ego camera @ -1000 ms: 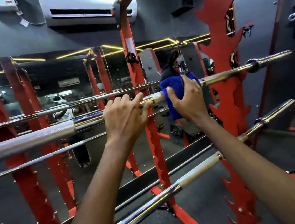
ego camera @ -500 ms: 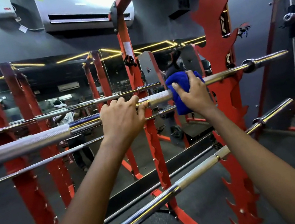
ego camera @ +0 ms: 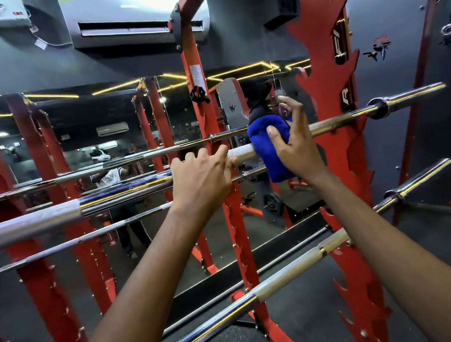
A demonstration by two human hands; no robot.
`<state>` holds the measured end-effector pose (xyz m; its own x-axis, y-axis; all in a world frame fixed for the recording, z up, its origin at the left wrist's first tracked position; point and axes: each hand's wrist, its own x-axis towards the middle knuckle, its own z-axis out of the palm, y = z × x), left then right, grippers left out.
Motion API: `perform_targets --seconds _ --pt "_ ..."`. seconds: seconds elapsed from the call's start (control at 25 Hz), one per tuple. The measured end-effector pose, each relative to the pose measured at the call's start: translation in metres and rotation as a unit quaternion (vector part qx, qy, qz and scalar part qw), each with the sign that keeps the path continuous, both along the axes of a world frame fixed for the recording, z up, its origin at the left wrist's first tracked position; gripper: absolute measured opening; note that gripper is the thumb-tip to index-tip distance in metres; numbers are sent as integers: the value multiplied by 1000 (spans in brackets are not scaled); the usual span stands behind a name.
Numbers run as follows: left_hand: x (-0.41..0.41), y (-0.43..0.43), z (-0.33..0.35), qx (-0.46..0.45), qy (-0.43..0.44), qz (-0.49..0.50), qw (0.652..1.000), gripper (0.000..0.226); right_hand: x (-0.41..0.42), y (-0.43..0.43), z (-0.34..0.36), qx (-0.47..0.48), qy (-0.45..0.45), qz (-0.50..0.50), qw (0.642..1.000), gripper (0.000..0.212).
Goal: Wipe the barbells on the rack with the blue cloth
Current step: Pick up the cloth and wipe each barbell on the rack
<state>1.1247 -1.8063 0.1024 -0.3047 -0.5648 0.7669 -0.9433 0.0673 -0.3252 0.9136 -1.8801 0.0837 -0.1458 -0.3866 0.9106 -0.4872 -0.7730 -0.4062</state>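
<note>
The blue cloth (ego camera: 271,160) hung over the top barbell (ego camera: 47,220), a bit to the right of the middle, near the red rack (ego camera: 326,70) post. I had the right hand (ego camera: 299,149) on it with the thumb pressed to the front of the cloth. The other fingers were spread wide and lifted up, so the hand was not closed around the cloth. The left hand (ego camera: 200,176) sat just beside the cloth on the same bar, with its fingers curled over the top to hold the bar steady. I think the job was only partly done. The wiping was on the top bar, and the long end of that bar past the post on the right had no cloth on it yet. The lower barbell (ego camera: 289,273) lay well below both hands, and nothing touched it, so I judged it was left to do. I could not tell from the shine which parts were clean.
</note>
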Motion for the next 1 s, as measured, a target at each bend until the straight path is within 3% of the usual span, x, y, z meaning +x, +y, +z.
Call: perform_targets --seconds 0.12,0.36,0.56,0.68,0.8,1.0 --pt "2 -2 -5 -27 -14 10 999 38 3 -10 1 -18 -30 -56 998 33" --pt "-1 -4 -5 -29 13 18 999 42 15 -21 -22 -71 115 -122 983 46" --pt "-13 -2 4 13 47 18 999 42 -13 -39 -17 3 8 -141 990 50" --pt "-33 -10 12 23 36 -16 999 35 8 -27 -25 -6 37 -98 994 50" --pt "-54 -23 11 27 45 -41 998 31 -15 -37 -35 -65 117 -125 983 52" --pt "-71 -41 4 13 11 -18 1000 39 -44 -58 -28 -1 36 -123 992 54"
